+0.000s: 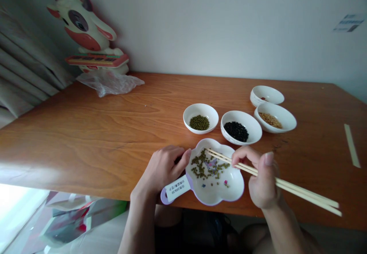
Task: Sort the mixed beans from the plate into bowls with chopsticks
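A white flower-shaped dish [232,191] with a lilac rim and a labelled handle [177,190] lies at the table's front edge, with mung beans [202,165] scattered in it. My left hand [168,166] is at its left side, fingers curled and thumb on the rim, steadying hold partly hidden. In my right hand [262,173] is a pair of wooden chopsticks [306,194], their tips together among the beans at the dish's upper left. Whether a bean is between the tips is too small to tell. Just behind stands a white bowl [187,121] of mung beans [199,122].
Right of that bowl are a bowl [255,135] of black beans, a bowl [289,126] of tan grains and a bowl [275,95] with a few bits. At back left stand a cow toy keyboard [97,61] and a plastic bag [111,83]. Tape [352,145] lies right.
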Motion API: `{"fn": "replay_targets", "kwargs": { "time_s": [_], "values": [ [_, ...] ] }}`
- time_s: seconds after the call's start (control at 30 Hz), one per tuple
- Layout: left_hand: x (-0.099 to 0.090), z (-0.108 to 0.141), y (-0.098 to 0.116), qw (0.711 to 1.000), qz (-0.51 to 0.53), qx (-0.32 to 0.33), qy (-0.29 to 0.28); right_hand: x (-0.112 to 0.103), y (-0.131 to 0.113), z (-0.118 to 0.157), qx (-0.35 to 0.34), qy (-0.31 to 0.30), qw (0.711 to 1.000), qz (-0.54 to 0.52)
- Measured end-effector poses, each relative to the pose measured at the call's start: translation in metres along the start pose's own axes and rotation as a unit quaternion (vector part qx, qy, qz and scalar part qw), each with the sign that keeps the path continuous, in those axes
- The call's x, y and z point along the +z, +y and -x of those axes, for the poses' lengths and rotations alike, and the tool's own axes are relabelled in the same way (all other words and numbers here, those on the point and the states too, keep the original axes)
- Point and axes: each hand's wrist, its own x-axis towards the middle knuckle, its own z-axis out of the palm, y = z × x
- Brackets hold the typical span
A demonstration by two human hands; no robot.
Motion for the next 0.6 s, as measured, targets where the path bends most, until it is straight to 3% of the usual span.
{"fn": "replay_targets", "kwargs": {
  "time_s": [0.6],
  "values": [
    [0.0005,0.0000,0.0000,1.000,-0.008,0.000,-0.004,0.0029,0.0011,-0.0008,-0.014,-0.036,0.999,0.014]
  ]
}}
